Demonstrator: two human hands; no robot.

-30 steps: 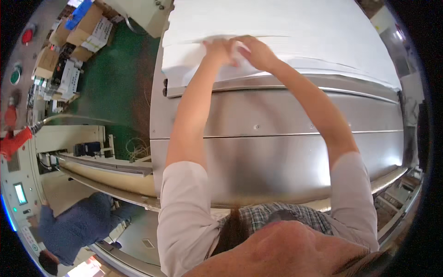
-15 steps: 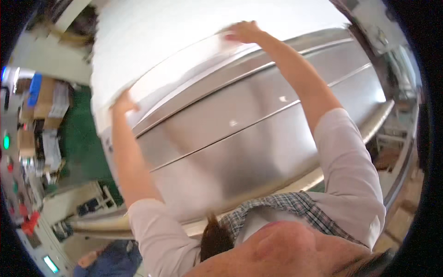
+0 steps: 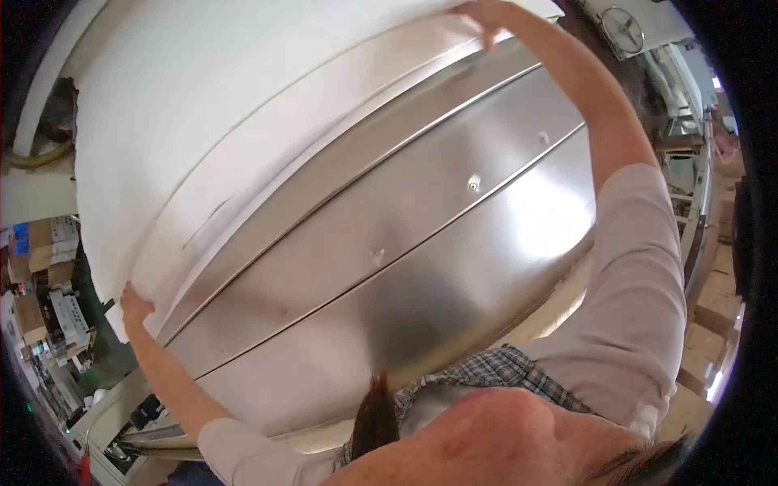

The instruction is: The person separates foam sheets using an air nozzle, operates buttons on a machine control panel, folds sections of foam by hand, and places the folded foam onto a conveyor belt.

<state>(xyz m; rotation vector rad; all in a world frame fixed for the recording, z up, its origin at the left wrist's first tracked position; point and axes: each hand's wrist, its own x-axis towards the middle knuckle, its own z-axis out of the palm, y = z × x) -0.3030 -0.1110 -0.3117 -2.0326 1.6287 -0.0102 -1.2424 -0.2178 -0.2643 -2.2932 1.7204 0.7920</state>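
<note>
A large white sheet lies across the top of a wide, shiny steel machine bed. My left hand grips the sheet's near left edge, far out to the left. My right hand holds the same edge far out at the upper right. My arms are spread wide along the sheet's front edge, where several layers show. Steel ridges run along the bed just below the sheet.
Cardboard boxes and shelves with goods stand on a green floor at the left. A machine frame with a round wheel and metal rails stand at the right. My plaid collar and head fill the bottom.
My hands were together at the middle of the sheet's edge; they have slid apart, the left going far left and the right far right. My head has tilted.
</note>
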